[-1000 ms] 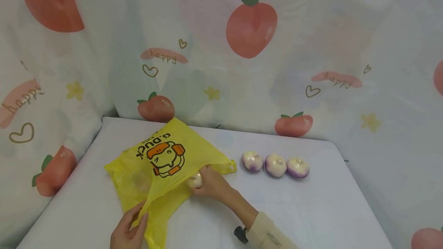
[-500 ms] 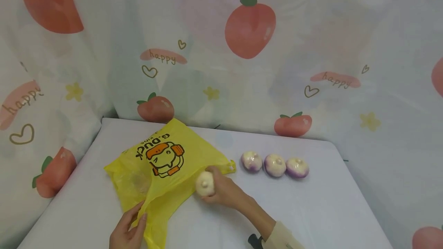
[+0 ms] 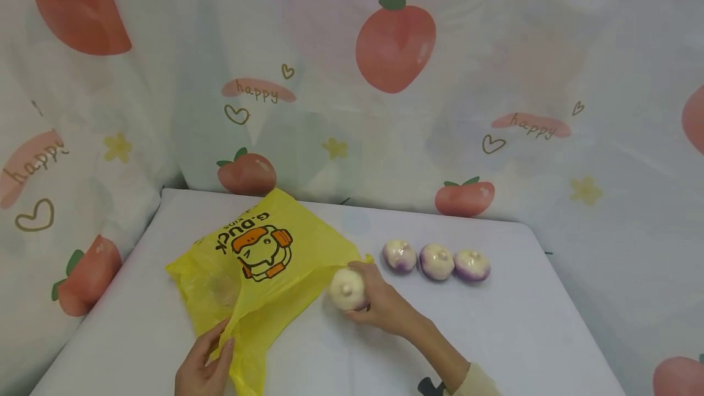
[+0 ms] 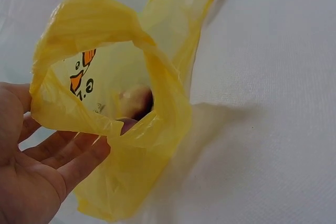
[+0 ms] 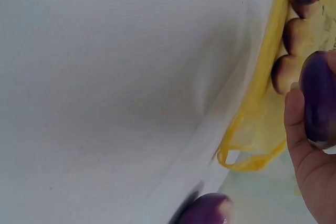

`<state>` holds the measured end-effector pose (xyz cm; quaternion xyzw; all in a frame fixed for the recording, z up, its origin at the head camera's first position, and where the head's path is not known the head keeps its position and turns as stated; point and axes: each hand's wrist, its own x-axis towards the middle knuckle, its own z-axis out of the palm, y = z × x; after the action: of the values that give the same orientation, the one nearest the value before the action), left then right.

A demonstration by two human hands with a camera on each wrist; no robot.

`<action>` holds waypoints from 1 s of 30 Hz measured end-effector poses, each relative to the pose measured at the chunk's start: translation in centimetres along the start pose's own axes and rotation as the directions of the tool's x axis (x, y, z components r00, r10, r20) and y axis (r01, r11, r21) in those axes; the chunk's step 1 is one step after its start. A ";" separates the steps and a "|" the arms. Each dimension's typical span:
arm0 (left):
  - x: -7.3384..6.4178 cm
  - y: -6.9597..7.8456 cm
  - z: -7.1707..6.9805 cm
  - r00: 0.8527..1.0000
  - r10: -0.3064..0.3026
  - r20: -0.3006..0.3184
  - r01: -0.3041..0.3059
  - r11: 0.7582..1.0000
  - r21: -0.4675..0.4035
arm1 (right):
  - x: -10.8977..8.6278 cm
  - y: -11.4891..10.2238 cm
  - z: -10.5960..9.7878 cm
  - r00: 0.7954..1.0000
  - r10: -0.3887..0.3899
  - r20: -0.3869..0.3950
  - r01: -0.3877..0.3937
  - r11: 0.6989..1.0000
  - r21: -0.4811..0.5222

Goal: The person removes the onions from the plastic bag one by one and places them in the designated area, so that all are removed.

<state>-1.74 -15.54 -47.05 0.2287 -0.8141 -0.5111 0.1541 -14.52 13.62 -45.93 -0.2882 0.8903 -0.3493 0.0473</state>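
Note:
In the head view my left hand pinches the mouth edge of a yellow plastic bag printed with a duck. The left wrist view looks into the open bag mouth, where a purple-and-white onion lies partly hidden. My right hand grips another onion, pale top facing left, just outside the bag's right edge. Its purple underside shows in the right wrist view. Several onions lie inside the bag in that view.
Three purple-and-white onions stand in a row at the back right: a left one, a middle one and a right one. A white cloth covers the table. A fruit-printed curtain hangs behind.
My right hand has drawn the onion out of the bag mouth and moved it right. My left hand stays on the bag's edge. The three onions in the row have not moved.

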 end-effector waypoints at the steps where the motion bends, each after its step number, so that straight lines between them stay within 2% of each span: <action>1: 0.0 0.0 0.0 1.000 0.001 -0.001 -0.001 1.000 0.006 | -0.2 0.2 -0.3 1.000 0.006 0.002 -0.006 1.000 0.026; 9: 0.1 0.0 0.0 1.000 -0.018 0.014 0.018 1.000 -0.009 | -1.8 1.5 -2.0 0.998 0.045 -0.031 -0.040 0.987 0.157; 15: 0.0 0.0 0.0 1.000 -0.022 0.013 0.022 0.999 -0.032 | -2.9 2.5 -2.7 0.995 -0.002 -0.104 0.015 0.992 0.125; 18: 0.0 0.0 0.0 1.000 -0.022 0.015 0.022 0.999 -0.027 | -3.4 2.9 -3.1 0.991 0.003 -0.136 0.016 0.991 0.133; 26: 0.0 0.1 -0.2 1.000 -0.012 -0.012 0.012 1.000 0.006 | -4.7 3.8 -4.3 0.972 0.148 -0.185 -0.115 0.978 0.175; 30: 0.1 0.2 -0.2 1.000 -0.003 -0.005 0.003 1.000 0.000 | -5.3 4.8 -5.0 0.960 0.139 -0.241 -0.109 0.985 0.132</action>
<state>-1.74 -15.69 -46.75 0.2315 -0.8134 -0.5106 0.1554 -13.87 22.31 -45.86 -0.1822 0.8835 -0.4307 -0.0265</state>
